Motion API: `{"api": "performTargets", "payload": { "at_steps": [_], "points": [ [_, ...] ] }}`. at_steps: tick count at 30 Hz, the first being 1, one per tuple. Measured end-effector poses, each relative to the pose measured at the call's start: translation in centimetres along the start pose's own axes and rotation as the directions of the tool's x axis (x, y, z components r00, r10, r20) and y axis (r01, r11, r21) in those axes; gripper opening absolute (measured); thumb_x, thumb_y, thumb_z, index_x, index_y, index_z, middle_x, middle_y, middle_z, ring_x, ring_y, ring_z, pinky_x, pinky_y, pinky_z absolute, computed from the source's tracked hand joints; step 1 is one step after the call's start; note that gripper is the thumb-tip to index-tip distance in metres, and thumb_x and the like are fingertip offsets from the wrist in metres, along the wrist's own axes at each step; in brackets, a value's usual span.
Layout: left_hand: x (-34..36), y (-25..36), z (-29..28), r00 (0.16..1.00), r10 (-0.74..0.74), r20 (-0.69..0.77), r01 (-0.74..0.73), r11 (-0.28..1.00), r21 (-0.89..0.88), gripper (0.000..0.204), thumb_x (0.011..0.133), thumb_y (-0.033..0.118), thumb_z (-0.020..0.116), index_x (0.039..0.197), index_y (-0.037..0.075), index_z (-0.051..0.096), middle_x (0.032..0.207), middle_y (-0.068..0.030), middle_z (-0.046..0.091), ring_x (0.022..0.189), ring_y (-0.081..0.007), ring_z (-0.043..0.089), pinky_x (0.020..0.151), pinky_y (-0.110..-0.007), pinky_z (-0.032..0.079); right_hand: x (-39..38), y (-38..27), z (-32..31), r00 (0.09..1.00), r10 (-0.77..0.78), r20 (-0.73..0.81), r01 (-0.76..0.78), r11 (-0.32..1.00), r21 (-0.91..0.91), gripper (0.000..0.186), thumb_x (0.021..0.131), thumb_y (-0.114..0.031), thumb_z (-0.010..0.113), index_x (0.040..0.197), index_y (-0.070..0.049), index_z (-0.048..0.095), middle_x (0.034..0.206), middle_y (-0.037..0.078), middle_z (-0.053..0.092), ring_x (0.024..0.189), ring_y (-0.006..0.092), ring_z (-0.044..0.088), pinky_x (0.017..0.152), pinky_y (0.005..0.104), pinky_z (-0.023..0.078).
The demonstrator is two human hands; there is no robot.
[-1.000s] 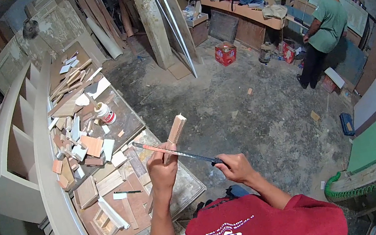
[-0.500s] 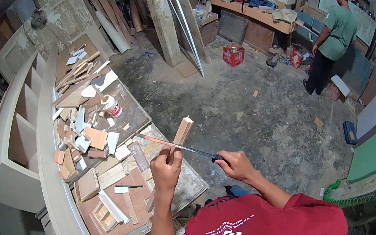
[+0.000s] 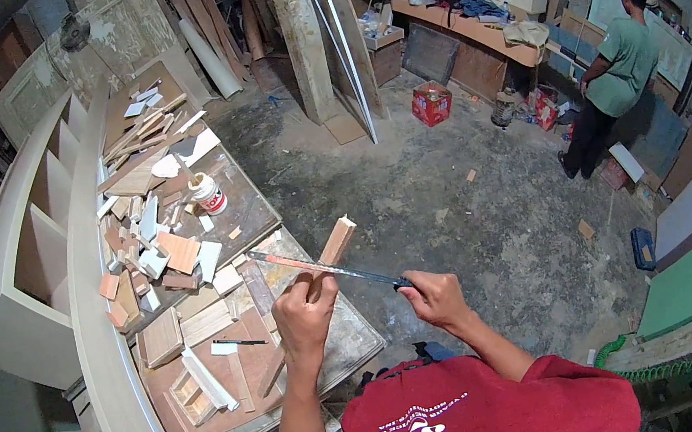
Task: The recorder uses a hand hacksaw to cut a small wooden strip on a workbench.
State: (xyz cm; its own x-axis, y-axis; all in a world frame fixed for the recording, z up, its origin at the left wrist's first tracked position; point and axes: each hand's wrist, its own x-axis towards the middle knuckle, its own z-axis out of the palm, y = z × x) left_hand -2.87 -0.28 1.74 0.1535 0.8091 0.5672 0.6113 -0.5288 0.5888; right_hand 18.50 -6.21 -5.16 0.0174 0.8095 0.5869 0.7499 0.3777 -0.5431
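My left hand (image 3: 307, 320) is closed around a light wooden strip (image 3: 337, 239) that tilts up and away from me, at the right edge of the cluttered workbench. Across the strip lies a long, thin saw-like tool (image 3: 280, 261), orange and dark, with a black handle that my right hand (image 3: 433, 300) grips. Beside my left arm on the bench (image 3: 351, 340) are a small open wooden frame (image 3: 193, 400), a white strip (image 3: 206, 379), a dark pen (image 3: 239, 342) and wood pieces. Farther back are piled offcuts (image 3: 181, 252) and a white glue tub (image 3: 209, 194) with red markings.
A long pale shelving unit (image 3: 44, 343) runs along the left. A person (image 3: 618, 75) in green stands at the back right near a cluttered counter (image 3: 460, 22). A post (image 3: 301, 57) with leaning boards, a red box (image 3: 431, 104), a blue case (image 3: 643, 249) and a green board (image 3: 678, 287) stand around the concrete floor.
The view has shifted slightly, placing the bench and wooden strip a little farther right. The tool has moved slightly across the strip. The person in green has shifted slightly.
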Motion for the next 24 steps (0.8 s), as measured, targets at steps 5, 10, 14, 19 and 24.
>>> {"api": "performTargets", "payload": {
  "at_steps": [5, 10, 14, 19, 24],
  "points": [
    [-1.4, -1.4, 1.2, 0.999, -0.032, -0.002, 0.032, 0.995, -0.097, 0.018, 0.081, 0.019, 0.063, 0.079, 0.001, 0.062, 0.068, -0.0127, 0.062, 0.061, -0.0322, 0.062, 0.054, -0.038, 0.048, 0.0, 1.0, -0.6, 0.998, -0.009, -0.065, 0.003, 0.996, -0.093, 0.022, 0.082, -0.027, 0.063, 0.09, -0.006, 0.062, 0.068, 0.01, 0.06, 0.056, 0.0293, 0.059, 0.047, 0.0383, 0.043],
    [-2.1, -2.0, 0.8, 0.977, -0.184, 0.111, 0.177, 0.981, 0.075, 0.025, 0.084, 0.027, 0.063, 0.084, 0.002, 0.064, 0.072, -0.0143, 0.063, 0.064, -0.0338, 0.062, 0.056, -0.04, 0.048, -0.4, 2.7, -2.2, 0.988, 0.06, -0.144, -0.088, 0.977, -0.196, 0.018, 0.083, -0.022, 0.062, 0.09, -0.005, 0.062, 0.069, 0.012, 0.061, 0.058, 0.0296, 0.06, 0.051, 0.0376, 0.045],
    [-2.0, -3.5, 0.1, 0.992, -0.127, 0.008, 0.126, 0.988, 0.088, 0.023, 0.083, 0.025, 0.064, 0.086, 0.002, 0.064, 0.077, -0.0144, 0.064, 0.066, -0.0331, 0.062, 0.057, -0.04, 0.048, -0.4, 4.2, -4.7, 0.93, 0.249, -0.27, -0.277, 0.958, -0.072, 0.018, 0.085, -0.019, 0.061, 0.092, -0.003, 0.061, 0.07, 0.015, 0.061, 0.058, 0.0313, 0.06, 0.052, 0.038, 0.045],
    [-1.9, -3.4, 0.8, 1.0, -0.014, -0.025, 0.017, 0.992, 0.124, 0.022, 0.081, 0.023, 0.066, 0.088, 0.003, 0.064, 0.078, -0.013, 0.064, 0.065, -0.0319, 0.062, 0.055, -0.038, 0.049, -1.6, 2.7, -3.4, 0.975, 0.196, -0.107, -0.203, 0.977, -0.059, 0.017, 0.085, -0.02, 0.061, 0.092, -0.004, 0.062, 0.065, 0.016, 0.058, 0.057, 0.0319, 0.059, 0.05, 0.0386, 0.044],
    [-2.2, -3.5, 1.9, 0.998, 0.029, 0.059, -0.039, 0.984, 0.176, 0.02, 0.078, 0.02, 0.067, 0.087, 0.003, 0.061, 0.072, -0.0108, 0.061, 0.06, -0.0282, 0.062, 0.052, -0.037, 0.049, -2.7, -0.4, -0.4, 0.974, 0.149, 0.169, -0.159, 0.986, 0.051, 0.022, 0.086, -0.026, 0.061, 0.09, -0.005, 0.062, 0.065, 0.017, 0.059, 0.059, 0.0349, 0.06, 0.051, 0.0416, 0.044]
  ]
}}
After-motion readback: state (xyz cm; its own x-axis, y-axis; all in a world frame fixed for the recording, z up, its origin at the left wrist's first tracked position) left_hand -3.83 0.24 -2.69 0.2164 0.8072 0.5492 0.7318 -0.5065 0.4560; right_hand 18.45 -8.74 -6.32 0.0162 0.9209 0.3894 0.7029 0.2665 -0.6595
